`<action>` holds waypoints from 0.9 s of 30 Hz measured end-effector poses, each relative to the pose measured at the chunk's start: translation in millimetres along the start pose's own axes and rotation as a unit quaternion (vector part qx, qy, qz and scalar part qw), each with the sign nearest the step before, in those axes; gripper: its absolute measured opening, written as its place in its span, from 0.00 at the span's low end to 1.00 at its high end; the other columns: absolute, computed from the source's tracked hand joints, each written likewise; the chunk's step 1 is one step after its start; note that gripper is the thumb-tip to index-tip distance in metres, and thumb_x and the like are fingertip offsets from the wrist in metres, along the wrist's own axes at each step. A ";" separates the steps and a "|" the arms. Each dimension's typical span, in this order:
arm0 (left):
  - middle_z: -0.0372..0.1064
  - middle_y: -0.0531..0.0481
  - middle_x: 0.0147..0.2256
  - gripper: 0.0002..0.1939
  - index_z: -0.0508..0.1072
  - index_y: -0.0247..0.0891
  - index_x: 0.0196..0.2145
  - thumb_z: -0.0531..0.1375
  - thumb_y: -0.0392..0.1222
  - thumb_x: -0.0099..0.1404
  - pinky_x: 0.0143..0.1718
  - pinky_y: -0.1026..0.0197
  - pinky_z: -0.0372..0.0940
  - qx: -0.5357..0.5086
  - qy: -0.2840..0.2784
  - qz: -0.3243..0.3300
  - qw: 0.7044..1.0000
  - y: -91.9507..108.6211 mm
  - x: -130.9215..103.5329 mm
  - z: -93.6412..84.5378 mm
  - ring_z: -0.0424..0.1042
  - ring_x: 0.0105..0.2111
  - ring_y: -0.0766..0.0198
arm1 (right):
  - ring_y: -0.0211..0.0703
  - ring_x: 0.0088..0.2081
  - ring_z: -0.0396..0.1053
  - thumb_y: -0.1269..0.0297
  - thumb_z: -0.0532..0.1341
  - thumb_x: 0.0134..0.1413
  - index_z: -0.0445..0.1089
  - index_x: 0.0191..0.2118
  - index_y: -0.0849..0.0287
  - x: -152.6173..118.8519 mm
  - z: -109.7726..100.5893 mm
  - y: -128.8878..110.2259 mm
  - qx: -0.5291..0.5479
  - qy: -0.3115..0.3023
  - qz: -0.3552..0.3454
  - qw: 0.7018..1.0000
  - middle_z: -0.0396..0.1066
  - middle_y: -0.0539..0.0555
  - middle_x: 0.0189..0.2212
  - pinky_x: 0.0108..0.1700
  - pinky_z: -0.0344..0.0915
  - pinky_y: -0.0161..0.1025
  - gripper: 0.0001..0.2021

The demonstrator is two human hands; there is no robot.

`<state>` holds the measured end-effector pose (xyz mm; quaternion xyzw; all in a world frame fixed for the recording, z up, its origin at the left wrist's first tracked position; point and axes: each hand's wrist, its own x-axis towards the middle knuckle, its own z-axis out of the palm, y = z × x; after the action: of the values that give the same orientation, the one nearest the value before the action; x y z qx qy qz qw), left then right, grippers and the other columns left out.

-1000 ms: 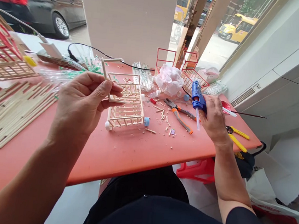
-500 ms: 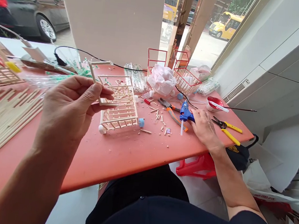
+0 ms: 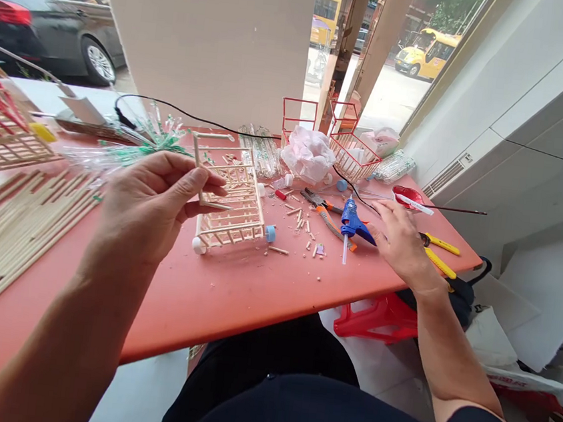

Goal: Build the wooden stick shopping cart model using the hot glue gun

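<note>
Wooden frame [image 3: 197, 151] sits pinched in the left hand [image 3: 147, 209].

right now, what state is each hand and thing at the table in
left hand, pinching three-sided stick frame
right hand, opened beside blue glue gun
blue glue gun, resting, glue stick protruding
stick cart, standing on wheels
orange-gray pliers, handles apart
yellow-handled pliers, handles apart
plastic bag, crumpled

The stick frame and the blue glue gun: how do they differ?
The stick frame is pale and thin; the glue gun is blue and chunkier. The left hand pinches the stick frame above the table, while the glue gun appears to rest on the table beside the right hand. Both have parts set at an angle.
</note>
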<state>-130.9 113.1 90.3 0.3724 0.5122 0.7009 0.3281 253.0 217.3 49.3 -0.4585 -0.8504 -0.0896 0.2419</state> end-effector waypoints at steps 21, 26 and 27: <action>0.76 0.55 0.26 0.08 0.86 0.40 0.34 0.70 0.46 0.63 0.47 0.57 0.66 0.413 0.005 0.192 0.890 34.1 84.0 -25.5 0.67 0.29 0.63 | 0.42 0.42 0.73 0.30 0.64 0.66 0.82 0.47 0.62 201.8 16.4 -151.1 0.382 -0.061 -0.114 0.915 0.79 0.56 0.39 0.49 0.70 0.42 0.34; 0.71 0.56 0.22 0.03 0.86 0.40 0.32 0.71 0.40 0.63 0.40 0.58 0.63 0.414 -0.027 0.184 0.891 37.6 102.7 -16.2 0.63 0.27 0.64 | 0.41 0.39 0.71 0.23 0.66 0.57 0.82 0.45 0.63 218.6 39.7 -156.6 0.416 -0.084 -0.092 0.901 0.79 0.56 0.36 0.44 0.68 0.41 0.40; 0.70 0.56 0.21 0.03 0.87 0.40 0.33 0.71 0.39 0.63 0.39 0.58 0.62 0.416 -0.037 0.187 0.889 38.5 105.2 -14.9 0.64 0.27 0.64 | 0.41 0.39 0.70 0.22 0.66 0.55 0.82 0.45 0.64 220.9 41.8 -157.0 0.423 -0.088 -0.091 0.897 0.79 0.56 0.36 0.44 0.67 0.40 0.41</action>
<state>-200.2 184.6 144.0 0.5898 0.6651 0.4574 0.0246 7.8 307.2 133.0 -0.2398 -0.8638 0.2976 0.3283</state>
